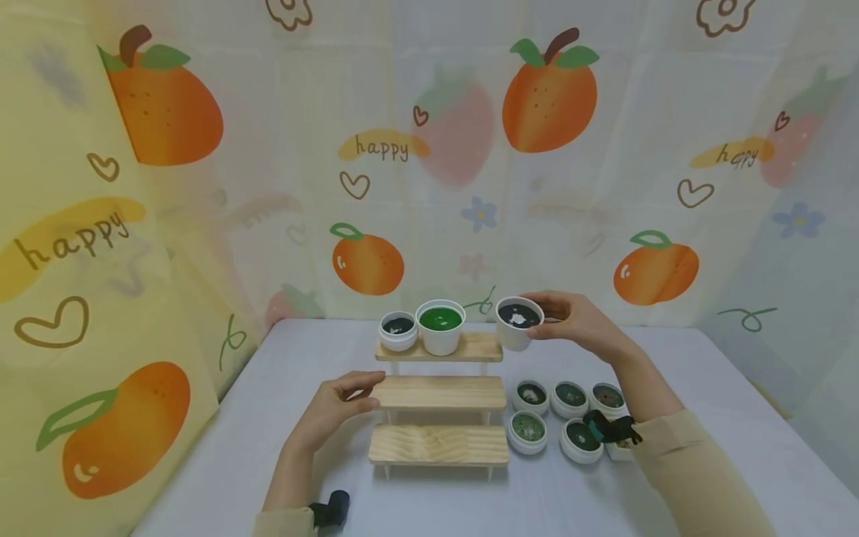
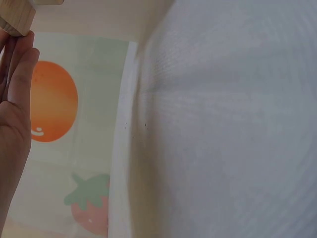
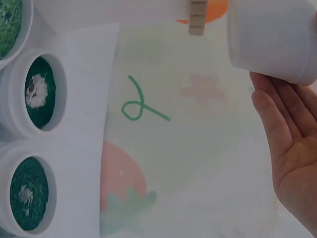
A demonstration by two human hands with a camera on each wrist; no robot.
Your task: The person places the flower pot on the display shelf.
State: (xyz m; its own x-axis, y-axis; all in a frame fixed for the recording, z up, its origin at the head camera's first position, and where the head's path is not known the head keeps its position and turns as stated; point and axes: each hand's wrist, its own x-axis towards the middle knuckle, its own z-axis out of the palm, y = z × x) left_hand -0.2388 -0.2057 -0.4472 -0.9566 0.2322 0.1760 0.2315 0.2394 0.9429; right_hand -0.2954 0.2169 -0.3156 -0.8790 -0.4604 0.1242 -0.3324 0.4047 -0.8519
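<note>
A fruit-printed backdrop (image 1: 570, 194) fills the upper part of the head view, and a white-covered table (image 1: 570, 511) spreads across the lower part. In the lower middle of the frame stands a three-tier wooden stand (image 1: 439, 393), its middle and bottom shelves bare on top. A beige sleeve (image 1: 705, 477) reaches in from the lower right. The right hand (image 1: 573, 321), right of centre, grips a white cup (image 1: 514, 335) with a dark filling and a white patch, thumb on the near side. The cup is upright, just beside the right end of the top shelf; whether it touches the wood cannot be told. Left of centre, the left hand (image 1: 342, 399) holds the left end of the middle shelf between thumb and fingers. On the top shelf, a green-filled cup (image 1: 441, 339) stands close beside a smaller, dark-filled jar (image 1: 398, 340) to its left. A group of green-filled jars (image 1: 528, 444) sits at the lower right, next to the stand, partly hidden behind a small black wrist camera (image 1: 612, 427).
</note>
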